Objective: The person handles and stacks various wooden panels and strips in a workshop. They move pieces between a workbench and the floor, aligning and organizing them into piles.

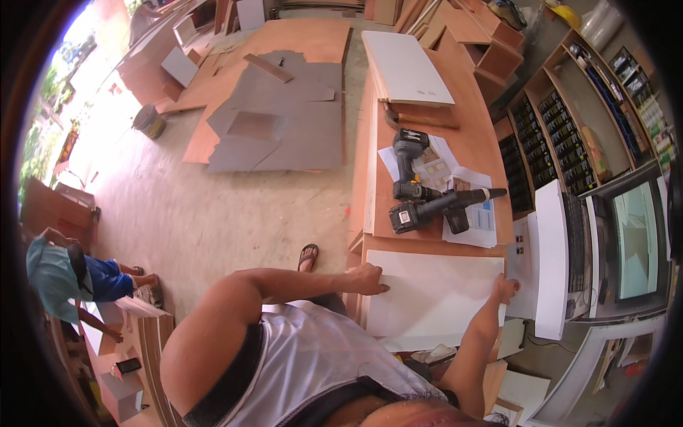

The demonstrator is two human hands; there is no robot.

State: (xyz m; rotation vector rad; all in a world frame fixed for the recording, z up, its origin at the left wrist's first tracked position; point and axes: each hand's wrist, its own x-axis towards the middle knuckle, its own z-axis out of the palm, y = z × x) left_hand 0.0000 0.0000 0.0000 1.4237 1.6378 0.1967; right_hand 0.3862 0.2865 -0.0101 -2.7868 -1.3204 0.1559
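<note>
My left hand [366, 279] is closed on the left edge of a white rectangular panel [435, 295], thumb toward its face. At the opposite edge my right hand [506, 288] grips the same panel, its fingers partly hidden. The panel lies in front of me at the near end of a brown wooden workbench [480, 135]. Just beyond it are a cordless drill [407, 167] and a black cordless tool with a long nozzle [434, 211]. Both rest on printed paper sheets [484, 222].
A hammer [427, 119] lies beside another white board [405, 67] farther up the bench. Shelves [551, 135] and a monitor [637, 242] stand to the right. Grey sheets [284, 135] and a bucket [149, 122] are on the floor. Another person [60, 274] bends over boards at left.
</note>
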